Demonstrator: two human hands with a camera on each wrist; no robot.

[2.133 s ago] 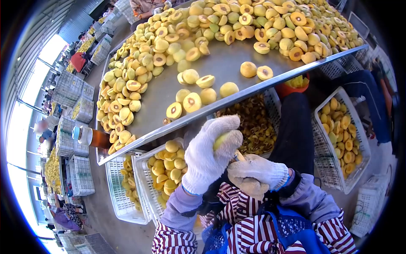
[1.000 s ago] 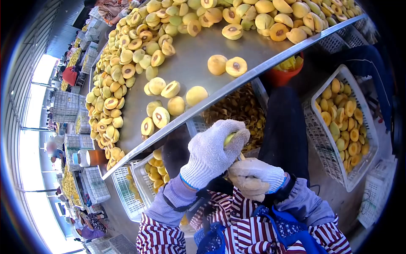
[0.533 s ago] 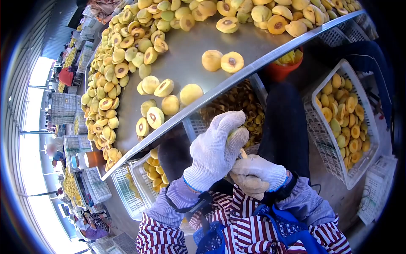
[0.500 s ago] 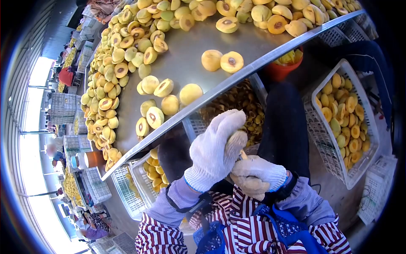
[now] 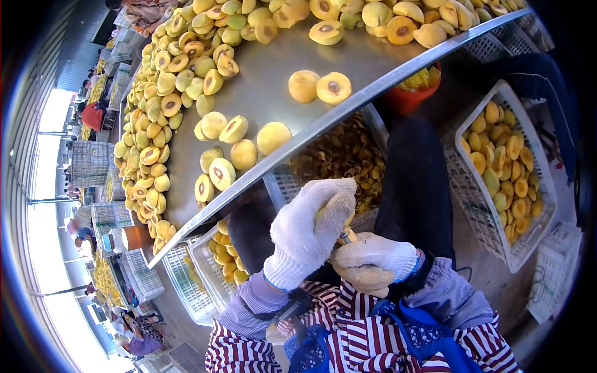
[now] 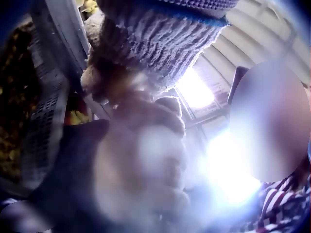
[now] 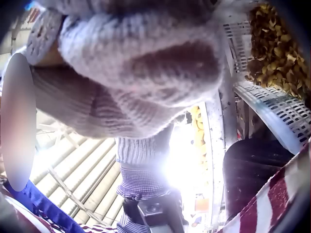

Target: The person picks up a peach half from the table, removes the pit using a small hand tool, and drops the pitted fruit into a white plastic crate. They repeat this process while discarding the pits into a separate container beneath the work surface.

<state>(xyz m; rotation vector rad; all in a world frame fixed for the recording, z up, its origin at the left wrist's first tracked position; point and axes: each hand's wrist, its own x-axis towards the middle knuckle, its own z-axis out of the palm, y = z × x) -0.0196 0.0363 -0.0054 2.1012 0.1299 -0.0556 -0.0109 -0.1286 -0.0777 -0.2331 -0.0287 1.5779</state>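
Both hands wear whitish knit gloves and meet low in the middle of the head view. My left hand (image 5: 311, 231) curls round a yellow peach half (image 5: 322, 216), mostly hidden by the fingers and thumb. My right hand (image 5: 376, 260) grips a small tool (image 5: 350, 235) with a pale wooden handle; its working end is hidden at the left hand's palm. In the left wrist view the gloves are blurred; in the right wrist view the curled glove (image 7: 141, 58) fills the top. Just beyond the hands, halved peaches (image 5: 242, 154) with brown centres lie on a metal table (image 5: 261, 81).
The table's raised metal edge (image 5: 311, 132) runs diagonally ahead of the hands. Below it stands a crate of brown and yellow scraps (image 5: 342, 152). Crates of peach halves stand left (image 5: 225, 256) and right (image 5: 504, 168). An orange bucket (image 5: 413, 96) and a capped bottle (image 5: 134, 237) are nearby.
The head view has turned, so the table and fruit have shifted left and up. Both hands stay together; the left has tilted slightly, and more of the tool shows between them.
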